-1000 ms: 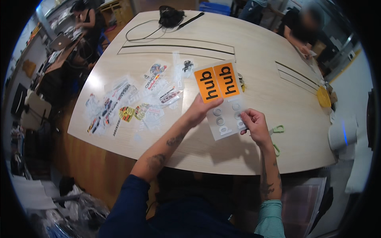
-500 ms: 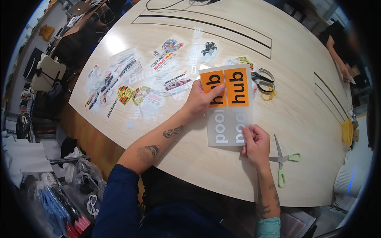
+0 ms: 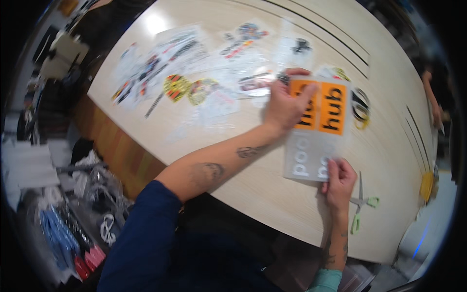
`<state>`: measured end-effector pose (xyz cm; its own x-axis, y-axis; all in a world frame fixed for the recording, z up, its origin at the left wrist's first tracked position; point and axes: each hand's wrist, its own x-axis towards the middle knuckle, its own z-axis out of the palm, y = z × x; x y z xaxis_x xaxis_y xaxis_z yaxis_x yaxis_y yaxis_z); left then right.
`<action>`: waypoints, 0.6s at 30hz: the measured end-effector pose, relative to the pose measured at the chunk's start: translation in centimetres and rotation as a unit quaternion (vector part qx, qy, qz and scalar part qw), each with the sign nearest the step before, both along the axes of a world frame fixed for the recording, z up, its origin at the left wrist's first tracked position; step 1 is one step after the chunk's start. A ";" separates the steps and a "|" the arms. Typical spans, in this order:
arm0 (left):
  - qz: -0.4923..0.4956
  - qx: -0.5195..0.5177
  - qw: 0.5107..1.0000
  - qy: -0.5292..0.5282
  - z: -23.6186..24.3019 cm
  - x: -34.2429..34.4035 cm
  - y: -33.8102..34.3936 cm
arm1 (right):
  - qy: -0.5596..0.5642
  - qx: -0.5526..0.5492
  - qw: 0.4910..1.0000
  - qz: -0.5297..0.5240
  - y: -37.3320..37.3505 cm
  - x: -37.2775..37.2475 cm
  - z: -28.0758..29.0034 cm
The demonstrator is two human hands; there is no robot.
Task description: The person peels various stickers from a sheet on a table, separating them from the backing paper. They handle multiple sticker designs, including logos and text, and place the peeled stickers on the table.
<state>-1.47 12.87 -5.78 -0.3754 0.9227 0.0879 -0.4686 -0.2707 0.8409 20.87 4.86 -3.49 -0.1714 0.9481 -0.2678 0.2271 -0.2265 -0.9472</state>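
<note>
My left hand point(image 3: 288, 104) is closed on the upper left edge of a translucent sticker sheet point(image 3: 307, 150), its thumb across the front. Two orange labels with black lettering fill the upper half, the right orange label point(image 3: 333, 108) in full sight and the left one partly under my thumb. White lettering runs down the lower half. My right hand point(image 3: 339, 181) pinches the sheet's bottom right corner. The sheet is held upright above the table. A small dark patch by my left fingertips is too blurred to name.
Clear decal sheets point(image 3: 177, 51) spread over the wooden table point(image 3: 243, 190) at the left and far side. Scissors with green handles point(image 3: 359, 201) lie open right of my right hand. Dark-handled scissors point(image 3: 360, 104) lie behind the sheet. Another person's hand point(image 3: 436, 116) shows at far right.
The whole view has turned, and the table's things stand further right in it. My left hand has slid further over the left orange label. Both hands keep their hold on the sheet.
</note>
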 end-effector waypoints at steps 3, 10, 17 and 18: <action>0.038 -0.007 0.997 0.070 -0.7 0.0 0.6 | -0.004 0.041 0.999 -0.006 -0.2 0.3 -0.3; 0.148 0.042 0.983 0.100 -1.3 0.7 1.1 | -0.048 0.113 0.991 -0.043 0.2 0.0 -1.3; 0.115 -0.037 0.989 0.088 0.2 -0.5 0.1 | -0.049 0.108 0.993 -0.028 -0.3 0.5 -1.5; 0.088 -0.047 0.993 0.059 0.2 -0.2 0.3 | -0.054 0.113 0.992 -0.031 -0.3 0.5 -1.5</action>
<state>-1.70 13.22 -5.55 -0.5235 0.8500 0.0579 -0.3182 -0.2581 0.9122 21.38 4.58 -5.01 -0.0924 0.9938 -0.0614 0.3217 -0.0285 -0.9464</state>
